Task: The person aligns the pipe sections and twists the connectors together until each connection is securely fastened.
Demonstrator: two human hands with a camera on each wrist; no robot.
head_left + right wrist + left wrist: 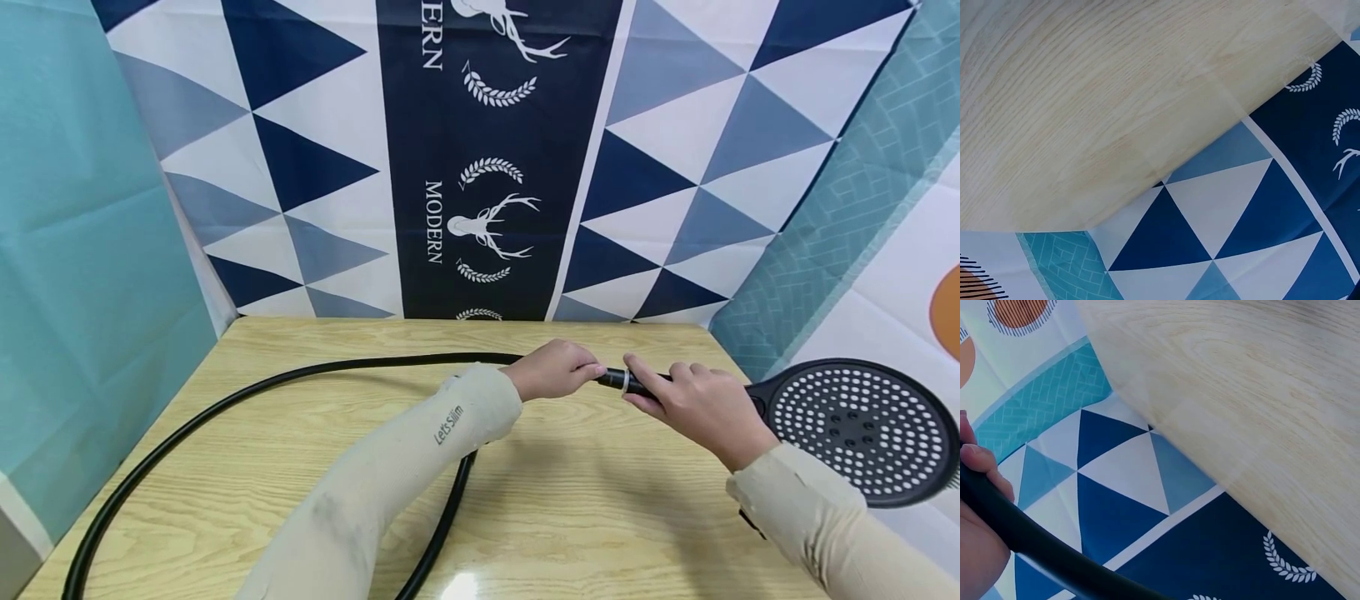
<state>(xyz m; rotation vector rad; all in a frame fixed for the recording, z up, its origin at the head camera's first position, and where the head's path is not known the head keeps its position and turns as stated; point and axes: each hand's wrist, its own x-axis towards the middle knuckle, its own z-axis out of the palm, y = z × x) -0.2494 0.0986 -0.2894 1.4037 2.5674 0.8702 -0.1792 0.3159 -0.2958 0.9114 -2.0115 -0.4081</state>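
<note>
A black shower head (858,432) with a round, pale-nozzled face is at the right side of the head view. My right hand (701,408) grips its handle, the index finger lying along it towards the joint. A thin light ring (626,381) shows where handle and hose end meet, between the hands. My left hand (553,369) holds the black hose (345,364) just behind that joint. In the left wrist view, fingers wrap round the hose (1035,544) at the left edge. The right wrist view does not show my right hand.
The hose loops left across the wooden table (300,483), and another length runs under my left forearm to the front edge. A patterned cloth backdrop (480,167) stands behind the table, with a teal cloth (82,250) along the left.
</note>
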